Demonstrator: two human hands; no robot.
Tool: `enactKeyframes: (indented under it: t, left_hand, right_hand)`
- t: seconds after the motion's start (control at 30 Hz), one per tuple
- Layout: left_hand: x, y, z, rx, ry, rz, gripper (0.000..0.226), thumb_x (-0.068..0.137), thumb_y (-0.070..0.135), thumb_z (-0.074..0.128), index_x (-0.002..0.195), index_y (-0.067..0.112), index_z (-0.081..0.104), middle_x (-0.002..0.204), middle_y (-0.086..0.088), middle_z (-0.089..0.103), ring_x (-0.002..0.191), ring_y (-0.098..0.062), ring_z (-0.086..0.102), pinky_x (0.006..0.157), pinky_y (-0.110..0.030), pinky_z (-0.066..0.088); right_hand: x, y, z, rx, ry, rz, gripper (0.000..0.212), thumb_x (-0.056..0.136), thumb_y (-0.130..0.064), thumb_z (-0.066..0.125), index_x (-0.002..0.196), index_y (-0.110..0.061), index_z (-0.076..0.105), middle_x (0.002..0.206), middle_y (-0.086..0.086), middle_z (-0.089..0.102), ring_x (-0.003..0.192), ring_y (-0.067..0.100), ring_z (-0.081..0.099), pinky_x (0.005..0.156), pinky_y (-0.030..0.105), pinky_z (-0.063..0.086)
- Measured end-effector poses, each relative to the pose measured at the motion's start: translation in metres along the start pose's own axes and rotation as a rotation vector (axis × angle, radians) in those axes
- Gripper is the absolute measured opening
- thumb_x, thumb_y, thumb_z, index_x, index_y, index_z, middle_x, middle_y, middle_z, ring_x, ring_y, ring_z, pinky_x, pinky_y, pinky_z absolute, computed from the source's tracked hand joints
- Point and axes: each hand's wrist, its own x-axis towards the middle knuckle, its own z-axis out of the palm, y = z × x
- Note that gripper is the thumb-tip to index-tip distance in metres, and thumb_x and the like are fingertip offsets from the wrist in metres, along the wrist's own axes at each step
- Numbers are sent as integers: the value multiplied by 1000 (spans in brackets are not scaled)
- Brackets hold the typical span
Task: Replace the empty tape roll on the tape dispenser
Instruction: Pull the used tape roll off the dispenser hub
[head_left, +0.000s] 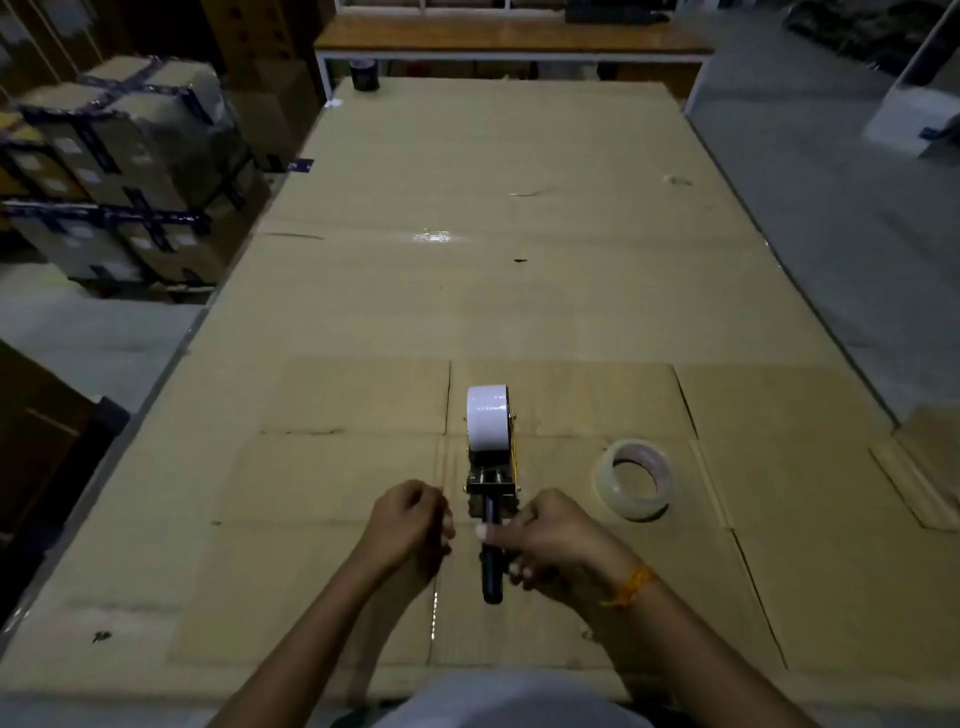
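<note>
A tape dispenser (491, 478) lies on the cardboard-covered table (519, 291), its black handle pointing toward me. A white roll (487, 418) sits on its far end. To its right a nearly clear tape roll (632, 479) lies flat on the cardboard. My right hand (550, 545) rests over the handle, thumb across it and fingers curled at its right side. My left hand (410, 525) is just left of the handle, fingers curled in with nothing visible in them.
Taped cardboard boxes (119, 171) are stacked to the left of the table. A dark roll (365, 74) stands at the far left corner. A wooden bench (514, 36) runs behind the table. Grey floor lies to the right.
</note>
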Motion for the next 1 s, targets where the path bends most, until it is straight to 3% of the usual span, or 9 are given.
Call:
enactKeyframes:
  t: [0.13,0.27,0.37,0.5,0.63,0.73,0.83,0.9,1.0]
  left_hand:
    - [-10,-11,13,-7,-187,-65,35,107,1,41,105,-27,61,78,-24,65,63,-24,61,55,-24,51]
    - [-7,-4,16,-133,-255,-93,31,103,-2,43,97,-23,65,85,-24,58,65,-20,58,55,-18,49]
    - [-10,2,19,-163,-302,-90,26,108,8,50,89,-3,63,74,-15,55,57,-10,56,54,-16,46]
    - [0,-5,20,-71,-316,-33,33,109,23,58,88,1,73,73,-10,61,67,-17,57,63,-28,45]
    - [3,-12,27,-89,-286,-73,48,106,27,64,99,-21,68,83,-21,66,74,-25,60,59,-26,50]
    - [7,-15,32,-77,-268,-75,62,97,42,73,96,-20,69,89,-37,71,78,-28,65,70,-35,54]
    - [14,-14,34,44,-258,-71,70,88,58,74,88,-12,72,77,-27,69,70,-25,64,67,-35,52]
    - [15,-13,38,70,-267,-94,61,98,45,72,89,-15,71,73,-21,64,64,-26,63,57,-29,51]
    - [14,-16,46,59,-285,-110,52,100,39,71,83,-10,71,68,-20,60,58,-27,60,53,-29,49]
  right_hand:
    - [3,4,24,-41,96,-94,39,88,-13,87,66,-22,55,42,-26,59,43,-12,60,44,5,42]
    - [15,3,20,-93,102,-151,35,89,-12,84,68,-24,59,48,-17,64,47,-16,60,47,5,42]
    - [22,7,12,-126,70,-166,29,93,-18,81,70,-18,64,57,-7,68,48,-6,63,51,10,44]
    - [33,12,-3,-163,1,-187,30,92,-29,82,85,-2,73,76,11,78,73,28,78,73,45,63]
    - [36,21,-4,-89,-55,-167,24,96,-19,79,78,-11,65,70,8,72,66,27,75,66,38,60]
    - [36,26,-6,-5,-72,-125,25,96,-15,79,79,-4,64,68,19,66,56,18,67,59,33,54]
    - [33,20,-21,-100,-42,-130,37,90,-27,86,85,7,73,76,26,76,62,21,71,55,25,55]
    - [32,15,-35,-149,-25,-146,35,87,-33,87,86,1,79,78,22,78,65,21,73,57,24,57]
    - [35,6,-56,-145,31,-122,31,91,-37,83,86,-6,83,79,13,81,74,27,79,70,37,66]
